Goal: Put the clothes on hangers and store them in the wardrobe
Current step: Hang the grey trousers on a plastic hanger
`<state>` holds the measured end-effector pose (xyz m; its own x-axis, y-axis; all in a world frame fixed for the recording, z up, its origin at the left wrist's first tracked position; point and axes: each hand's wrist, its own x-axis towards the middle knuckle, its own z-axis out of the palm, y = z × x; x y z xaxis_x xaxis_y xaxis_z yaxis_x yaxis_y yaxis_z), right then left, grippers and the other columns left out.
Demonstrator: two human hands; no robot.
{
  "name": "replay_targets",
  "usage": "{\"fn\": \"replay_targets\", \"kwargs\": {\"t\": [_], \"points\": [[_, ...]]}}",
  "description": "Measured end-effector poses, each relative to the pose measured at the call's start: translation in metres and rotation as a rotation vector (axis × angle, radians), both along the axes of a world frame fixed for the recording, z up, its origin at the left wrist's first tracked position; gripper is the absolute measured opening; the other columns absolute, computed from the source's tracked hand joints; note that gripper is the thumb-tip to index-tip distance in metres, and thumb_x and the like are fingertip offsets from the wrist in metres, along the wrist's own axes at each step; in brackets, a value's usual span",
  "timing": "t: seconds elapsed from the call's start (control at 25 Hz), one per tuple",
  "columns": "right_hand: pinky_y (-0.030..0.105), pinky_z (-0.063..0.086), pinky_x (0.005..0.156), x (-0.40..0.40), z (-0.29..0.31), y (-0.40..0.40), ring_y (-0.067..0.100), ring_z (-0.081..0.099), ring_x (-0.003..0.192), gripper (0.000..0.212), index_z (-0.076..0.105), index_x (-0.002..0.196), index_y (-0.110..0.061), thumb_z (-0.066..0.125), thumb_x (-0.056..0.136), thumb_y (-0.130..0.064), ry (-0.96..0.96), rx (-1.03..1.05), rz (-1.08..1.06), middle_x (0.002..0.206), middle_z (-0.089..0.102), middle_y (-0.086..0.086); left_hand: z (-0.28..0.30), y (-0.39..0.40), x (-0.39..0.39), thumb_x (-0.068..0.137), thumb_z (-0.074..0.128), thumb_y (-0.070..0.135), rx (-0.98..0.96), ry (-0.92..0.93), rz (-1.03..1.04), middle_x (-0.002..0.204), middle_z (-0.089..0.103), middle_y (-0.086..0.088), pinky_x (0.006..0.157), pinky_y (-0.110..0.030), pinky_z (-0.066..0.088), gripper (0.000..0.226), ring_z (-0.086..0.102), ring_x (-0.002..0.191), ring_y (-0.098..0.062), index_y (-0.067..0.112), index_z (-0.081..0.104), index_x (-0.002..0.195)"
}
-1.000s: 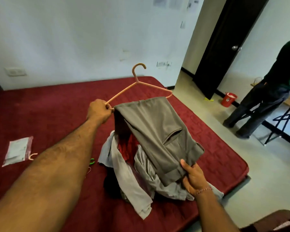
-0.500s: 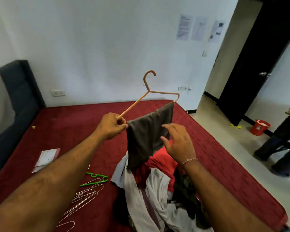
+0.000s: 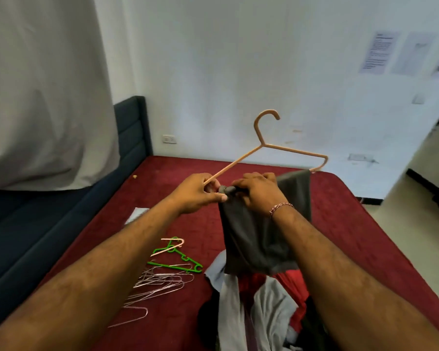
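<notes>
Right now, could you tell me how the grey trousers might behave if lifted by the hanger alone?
The grey trousers look floppy, draping limply over the orange hanger. They could slide along its smooth bar, since they already bunch at one end.

The peach plastic hanger (image 3: 284,148) has its lower bar hidden under the folded grey trousers (image 3: 259,236) and both hands. Below the trousers, the heap of grey, red and dark clothes (image 3: 269,307) is cut off by the bottom edge — individual garments can't be told apart. Printed sheets on the white wall (image 3: 375,53), upper right of the hanger — text too blurred to read.
</notes>
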<state>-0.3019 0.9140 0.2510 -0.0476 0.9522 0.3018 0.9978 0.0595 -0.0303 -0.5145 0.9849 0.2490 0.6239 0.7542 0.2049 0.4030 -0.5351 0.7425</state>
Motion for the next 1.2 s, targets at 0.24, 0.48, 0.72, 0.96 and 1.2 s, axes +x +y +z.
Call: {"fn": "replay_targets", "kwargs": {"t": [0.24, 0.48, 0.72, 0.96, 1.2], "points": [[0.042, 0.033, 0.097, -0.109, -0.008, 0.037, 0.016, 0.058, 0.116, 0.03, 0.065, 0.127, -0.037, 0.06, 0.097, -0.037, 0.065, 0.012, 0.385, 0.119, 0.067, -0.009, 0.015, -0.014, -0.099, 0.084, 0.084, 0.016, -0.041, 0.102, 0.263, 0.066, 0.072, -0.001, 0.053, -0.02, 0.049, 0.012, 0.064, 0.053, -0.008, 0.01, 0.081, 0.094], [0.04, 0.047, 0.092, -0.178, -0.004, 0.076, 0.025, 0.063, 0.113, 0.026, 0.069, 0.111, -0.028, 0.065, 0.094, -0.047, -0.036, -0.071, 0.545, 0.117, 0.071, -0.002, 0.034, -0.078, -0.282, 0.085, 0.082, 0.014, -0.099, 0.151, 0.59, 0.062, 0.073, -0.001, 0.059, -0.024, 0.051, 0.009, 0.067, 0.055, -0.011, 0.015, 0.079, 0.077], [0.043, 0.047, 0.083, -0.368, -0.001, 0.068, 0.027, 0.068, 0.099, 0.032, 0.075, 0.096, -0.025, 0.055, 0.086, -0.048, -0.018, 0.008, 0.856, 0.094, 0.07, -0.005, 0.032, -0.202, -0.461, 0.105, 0.055, 0.031, -0.207, -0.006, 0.991, 0.068, 0.073, -0.016, 0.053, -0.028, 0.046, 0.041, 0.066, 0.052, -0.024, 0.005, 0.069, 0.077], [0.04, 0.04, 0.081, -0.595, 0.039, -0.031, 0.019, 0.061, 0.1, 0.019, 0.074, 0.103, -0.033, 0.067, 0.091, -0.045, -0.074, 0.127, 1.318, 0.095, 0.066, -0.009, 0.021, -0.347, -0.574, 0.108, 0.048, 0.012, -0.098, -0.308, 1.321, 0.064, 0.055, -0.011, 0.049, -0.022, 0.041, 0.038, 0.05, 0.05, -0.011, 0.007, 0.063, 0.073], [0.043, 0.045, 0.09, -0.755, 0.065, -0.125, 0.022, 0.063, 0.106, 0.022, 0.073, 0.106, -0.031, 0.065, 0.09, -0.044, -0.092, 0.049, 1.693, 0.101, 0.068, -0.008, 0.112, -0.493, -0.632, 0.103, 0.059, 0.011, -0.181, -0.142, 1.059, 0.082, 0.066, 0.003, 0.066, -0.019, 0.048, 0.014, 0.058, 0.073, -0.01, 0.004, 0.067, 0.111]]}}
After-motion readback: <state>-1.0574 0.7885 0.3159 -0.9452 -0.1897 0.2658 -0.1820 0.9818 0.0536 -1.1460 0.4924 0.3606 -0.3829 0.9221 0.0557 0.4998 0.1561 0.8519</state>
